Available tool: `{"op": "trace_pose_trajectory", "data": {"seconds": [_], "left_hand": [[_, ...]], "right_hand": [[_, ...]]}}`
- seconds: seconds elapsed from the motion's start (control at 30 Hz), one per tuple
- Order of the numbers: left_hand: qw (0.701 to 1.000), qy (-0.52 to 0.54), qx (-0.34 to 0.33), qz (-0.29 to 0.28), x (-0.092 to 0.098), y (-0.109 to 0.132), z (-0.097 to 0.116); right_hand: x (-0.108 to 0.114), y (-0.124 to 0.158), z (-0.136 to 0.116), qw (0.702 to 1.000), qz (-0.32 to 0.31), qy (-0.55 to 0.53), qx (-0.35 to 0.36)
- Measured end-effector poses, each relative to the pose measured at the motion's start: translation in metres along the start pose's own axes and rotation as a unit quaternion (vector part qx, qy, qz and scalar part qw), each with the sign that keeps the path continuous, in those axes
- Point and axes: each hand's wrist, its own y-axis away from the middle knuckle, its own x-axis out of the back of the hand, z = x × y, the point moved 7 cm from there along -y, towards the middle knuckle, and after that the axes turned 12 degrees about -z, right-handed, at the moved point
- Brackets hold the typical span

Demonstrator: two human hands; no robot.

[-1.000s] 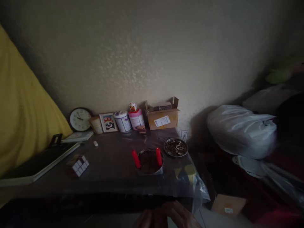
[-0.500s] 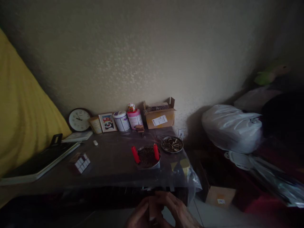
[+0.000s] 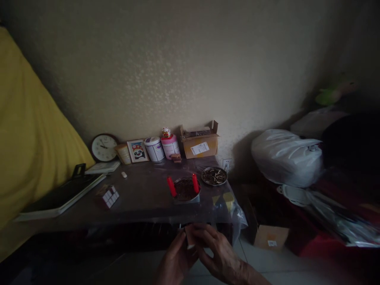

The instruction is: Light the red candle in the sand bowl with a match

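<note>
Low in front of the table, my left hand [image 3: 175,255] grips a small matchbox [image 3: 189,236] with a brownish face and pale edge. My right hand [image 3: 215,251] is closed at the box's right side, its bent fingers over the top; the fingertips are partly hidden, and no match can be made out. Beyond them stands a round bowl [image 3: 185,192] of dark material, with a red candle [image 3: 171,187] at its left and another red candle [image 3: 195,183] at its right. To its right lies a round metal plate [image 3: 204,181] of burnt matchsticks.
A cardboard box [image 3: 208,152], pink-lidded can [image 3: 170,148], white can [image 3: 154,150], framed panda picture [image 3: 138,151] and clock [image 3: 103,148] line the wall. At left are a cube puzzle [image 3: 109,196] and a dark flat board [image 3: 59,196]. A white bag [image 3: 286,156] sits right.
Both hands have risen slightly in view with the matchbox, and more of my right wrist shows. The whole scene has shifted a little as the camera moved.
</note>
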Motion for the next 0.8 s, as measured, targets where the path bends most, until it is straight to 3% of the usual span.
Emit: {"op": "trace_pose_trajectory", "data": {"seconds": [0.4,0.6,0.8], "left_hand": [[0.998,-0.06,-0.011,-0.021,-0.0114,0.0042,0.0024],[0.999,-0.052,-0.012,0.002,-0.0063,0.0052,0.0029],[0.999,-0.048,-0.013,-0.017,-0.0091,0.0046,0.0013]], "right_hand": [[-0.0007,-0.0008,-0.0005,1.0,0.014,0.007,0.0],[-0.0021,-0.0003,0.0014,1.0,0.02,0.024,0.001],[-0.0034,-0.0007,0.0027,0.999,0.03,0.032,0.004]]}}
